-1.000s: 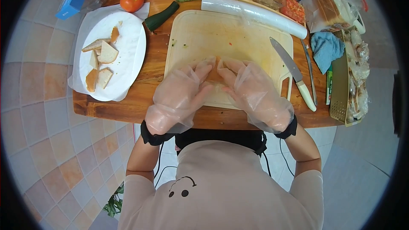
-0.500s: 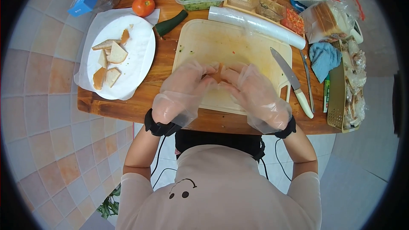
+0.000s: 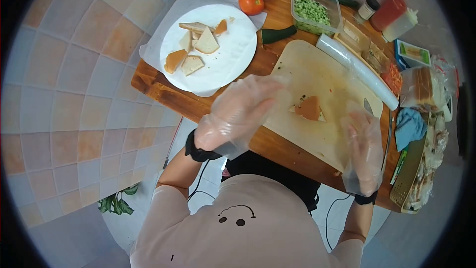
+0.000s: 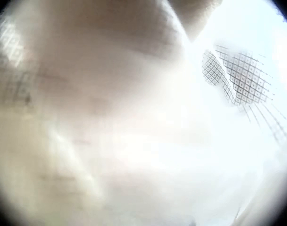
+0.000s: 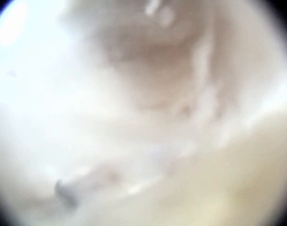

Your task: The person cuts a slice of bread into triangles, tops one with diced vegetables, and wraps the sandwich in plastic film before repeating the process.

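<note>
In the head view, a small triangular piece of filled bread (image 3: 309, 108) with a brown crust lies on the cream cutting board (image 3: 297, 64). My left hand (image 3: 243, 111), in a loose clear plastic glove, hovers by the board's left edge with fingers extended toward it and nothing in them. To the right of the bread, my gloved right hand (image 3: 364, 144) is over the board's right side, its fingers loosely bent. A knife (image 3: 367, 105) shows only its blade tip beyond that hand; the rest is hidden. Glove plastic blurs both wrist views.
A white plate (image 3: 238, 54) with bread scraps stands at left. Behind the board are a cucumber piece (image 3: 278, 34), tomatoes (image 3: 251, 3), a tub of diced cucumber (image 3: 312, 10) and a plastic wrap roll (image 3: 357, 69). A blue cloth (image 3: 410, 125) and basket (image 3: 409, 183) are at right.
My hands have parted from around the bread piece, left hand to the left, right hand to the right over the knife. The bread is uncovered. The head view has turned toward the left.
</note>
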`<action>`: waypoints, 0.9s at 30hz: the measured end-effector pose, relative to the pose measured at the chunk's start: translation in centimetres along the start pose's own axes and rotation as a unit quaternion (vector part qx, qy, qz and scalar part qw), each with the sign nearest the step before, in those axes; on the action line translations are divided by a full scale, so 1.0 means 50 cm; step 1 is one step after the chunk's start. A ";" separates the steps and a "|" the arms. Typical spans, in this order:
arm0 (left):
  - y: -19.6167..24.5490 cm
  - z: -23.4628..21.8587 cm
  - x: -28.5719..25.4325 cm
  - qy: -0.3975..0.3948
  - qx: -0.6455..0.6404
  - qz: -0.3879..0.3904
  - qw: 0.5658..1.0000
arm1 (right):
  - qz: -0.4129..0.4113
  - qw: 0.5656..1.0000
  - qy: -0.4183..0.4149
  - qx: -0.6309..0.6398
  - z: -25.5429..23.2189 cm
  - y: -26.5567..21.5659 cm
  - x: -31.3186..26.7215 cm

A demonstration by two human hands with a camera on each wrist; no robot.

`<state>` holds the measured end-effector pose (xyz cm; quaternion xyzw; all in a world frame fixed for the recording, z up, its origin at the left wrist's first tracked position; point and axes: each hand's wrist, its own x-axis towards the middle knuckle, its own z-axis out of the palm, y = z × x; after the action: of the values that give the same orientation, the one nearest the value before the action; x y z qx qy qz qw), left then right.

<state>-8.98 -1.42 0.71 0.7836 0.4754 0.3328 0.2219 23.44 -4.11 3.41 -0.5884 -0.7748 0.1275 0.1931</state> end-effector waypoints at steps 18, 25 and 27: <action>-0.001 0.007 -0.064 0.009 -0.052 -0.119 0.992 | -0.039 0.993 0.075 -0.079 -0.024 0.046 0.045; -0.003 0.023 -0.065 -0.007 -0.025 -0.063 0.998 | 0.065 0.992 0.072 0.074 -0.037 0.093 0.060; -0.004 0.028 -0.067 -0.017 -0.045 -0.093 0.994 | 0.119 0.977 0.054 0.170 -0.061 0.087 0.072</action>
<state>-9.17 -4.38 -1.43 0.7307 0.5271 0.3181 0.2951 27.75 0.44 4.83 -0.6410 -0.6543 0.2476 0.3159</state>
